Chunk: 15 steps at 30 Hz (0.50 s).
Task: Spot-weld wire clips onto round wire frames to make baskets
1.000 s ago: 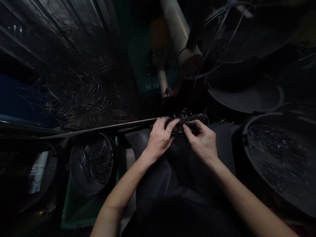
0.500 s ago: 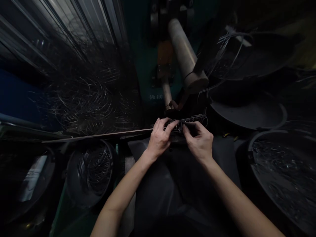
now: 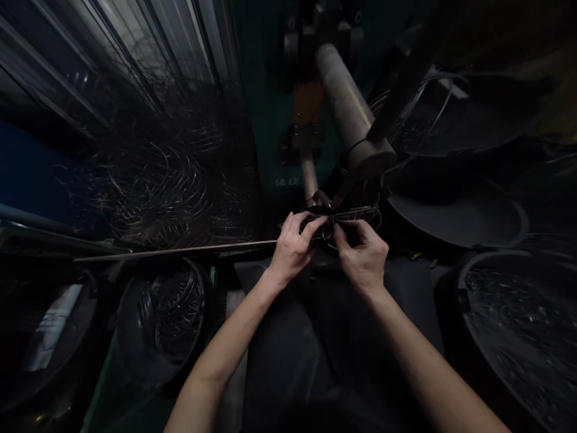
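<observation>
Both forearms reach forward from the bottom edge, meeting over a dark cloth [image 3: 288, 355] on the lap. The left hand [image 3: 291, 249] and right hand [image 3: 363, 255] face each other, fingers [image 3: 311, 224] curled and pinching a small wire piece [image 3: 349, 216] held between them at the far edge of the bench [image 3: 180, 248]. Beyond it, pale characters [image 3: 287, 181], too blurred to read, mark a green machine [image 3: 270, 120] with a grey cylinder [image 3: 347, 108]. Tangled wire rings [image 3: 153, 186] fill the dim left; dark basins [image 3: 455, 210] sit right.
</observation>
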### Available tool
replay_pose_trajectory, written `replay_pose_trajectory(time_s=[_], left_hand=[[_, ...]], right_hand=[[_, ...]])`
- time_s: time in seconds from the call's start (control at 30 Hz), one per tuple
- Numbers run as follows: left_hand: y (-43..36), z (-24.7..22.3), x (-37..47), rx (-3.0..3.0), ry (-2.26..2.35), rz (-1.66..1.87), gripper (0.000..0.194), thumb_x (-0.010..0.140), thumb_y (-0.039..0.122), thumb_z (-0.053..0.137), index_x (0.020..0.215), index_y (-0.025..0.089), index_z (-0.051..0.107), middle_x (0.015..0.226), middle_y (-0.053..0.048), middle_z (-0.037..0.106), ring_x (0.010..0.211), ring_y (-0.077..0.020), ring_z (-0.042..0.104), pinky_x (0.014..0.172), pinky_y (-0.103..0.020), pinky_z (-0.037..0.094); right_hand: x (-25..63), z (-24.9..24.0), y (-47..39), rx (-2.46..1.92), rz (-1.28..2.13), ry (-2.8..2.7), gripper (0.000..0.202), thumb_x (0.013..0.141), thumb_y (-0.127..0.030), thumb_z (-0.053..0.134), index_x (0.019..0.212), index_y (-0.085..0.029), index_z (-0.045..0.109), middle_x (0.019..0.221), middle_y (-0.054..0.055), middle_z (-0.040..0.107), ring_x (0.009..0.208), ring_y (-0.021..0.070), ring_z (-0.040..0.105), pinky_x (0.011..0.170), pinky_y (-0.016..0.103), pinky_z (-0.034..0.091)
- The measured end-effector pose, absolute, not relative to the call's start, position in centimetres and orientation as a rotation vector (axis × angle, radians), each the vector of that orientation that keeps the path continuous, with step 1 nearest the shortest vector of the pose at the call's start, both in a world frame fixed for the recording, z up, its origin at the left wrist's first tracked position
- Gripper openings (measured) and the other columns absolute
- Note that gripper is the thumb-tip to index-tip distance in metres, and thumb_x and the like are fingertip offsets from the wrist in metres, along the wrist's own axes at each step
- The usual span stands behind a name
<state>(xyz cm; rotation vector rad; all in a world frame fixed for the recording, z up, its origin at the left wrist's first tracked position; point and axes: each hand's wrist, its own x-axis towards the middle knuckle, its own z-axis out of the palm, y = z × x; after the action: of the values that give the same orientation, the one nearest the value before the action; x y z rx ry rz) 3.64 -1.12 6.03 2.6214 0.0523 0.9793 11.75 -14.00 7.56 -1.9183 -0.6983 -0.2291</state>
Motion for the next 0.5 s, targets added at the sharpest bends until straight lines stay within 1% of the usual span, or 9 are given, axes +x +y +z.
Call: replay_pose_trajectory(time_s=[0.27, 0.5], left_hand=[[-0.5, 6.1, 4.6, 2.626, 0.052, 0.963, 0.057, 0.076, 0.006, 0.062, 0.13, 0.016, 0.045, 0.121, -0.013, 0.054, 0.117, -0.0257, 0.054, 0.107, -0.047, 0.044], [-0.2, 5.6, 5.3, 2.608, 0.1, 0.819, 0.061, 0.077, 0.007, 0.062, 0.133, 0.02, 0.044, 0.129, -0.012, 0.05, 0.124, -0.0261, 0.05, 0.105, -0.045, 0.046]], right_hand=[[12.7, 7.7, -13.4, -1.882, -0.293, -0.735, 0.017, 0.087, -0.034, 0.057, 0.085, -0.018, 0.063, 0.08, 0.003, 0.067, 0.071, 0.0153, 0.063, 0.068, 0.027, 0.049], [13.5, 6.6, -13.5, -1.927, -0.275, -0.711, 0.019, 0.088, -0.036, 0.056, 0.088, -0.018, 0.063, 0.083, 0.003, 0.066, 0.073, 0.0158, 0.062, 0.069, 0.028, 0.049]])
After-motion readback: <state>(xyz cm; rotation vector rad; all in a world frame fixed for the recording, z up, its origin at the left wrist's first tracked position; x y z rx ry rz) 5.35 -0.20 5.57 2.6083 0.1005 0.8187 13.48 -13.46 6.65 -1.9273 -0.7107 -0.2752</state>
